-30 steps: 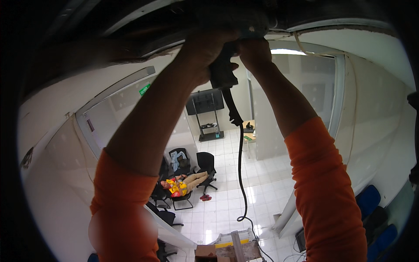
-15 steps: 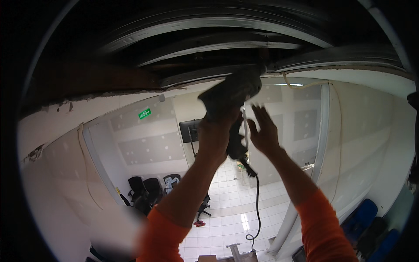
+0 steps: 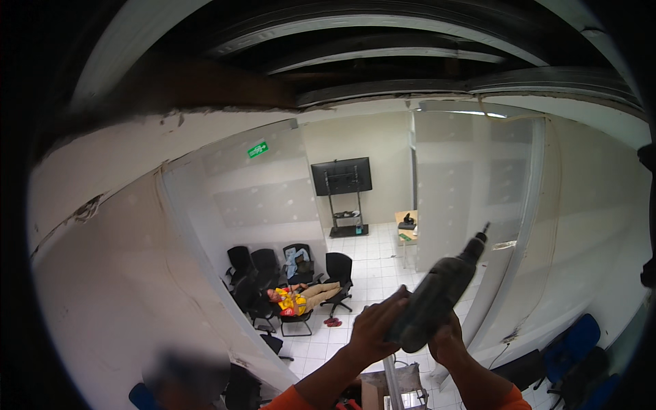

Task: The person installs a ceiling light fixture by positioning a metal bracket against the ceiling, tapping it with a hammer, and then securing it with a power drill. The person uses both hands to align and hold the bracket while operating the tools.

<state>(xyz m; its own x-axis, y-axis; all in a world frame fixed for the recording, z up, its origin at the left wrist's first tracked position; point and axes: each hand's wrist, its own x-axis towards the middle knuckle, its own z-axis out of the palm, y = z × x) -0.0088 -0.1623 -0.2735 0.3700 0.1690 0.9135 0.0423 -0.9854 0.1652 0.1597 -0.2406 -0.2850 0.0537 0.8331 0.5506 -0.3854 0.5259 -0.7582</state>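
Note:
A dark, worn power drill (image 3: 437, 297) is held between my hands at the lower right of centre. It tilts so that its chuck and short bit (image 3: 484, 232) point up and to the right, apart from any surface. My left hand (image 3: 372, 328) closes on the rear of the drill from the left side. My right hand (image 3: 447, 342) grips it from below right; its fingers are mostly hidden behind the drill body.
Overhead, metal ceiling framing (image 3: 383, 51) runs above a broken board edge. Below, a person (image 3: 301, 301) in a yellow vest reclines across black chairs (image 3: 265, 266). A screen on a stand (image 3: 342, 176), a small table (image 3: 407, 236) and partition walls stand around the tiled floor.
The drill has come down from the ceiling framing to the lower right. My right hand, open beside it before, now grips it. The view has tipped downward, showing more floor.

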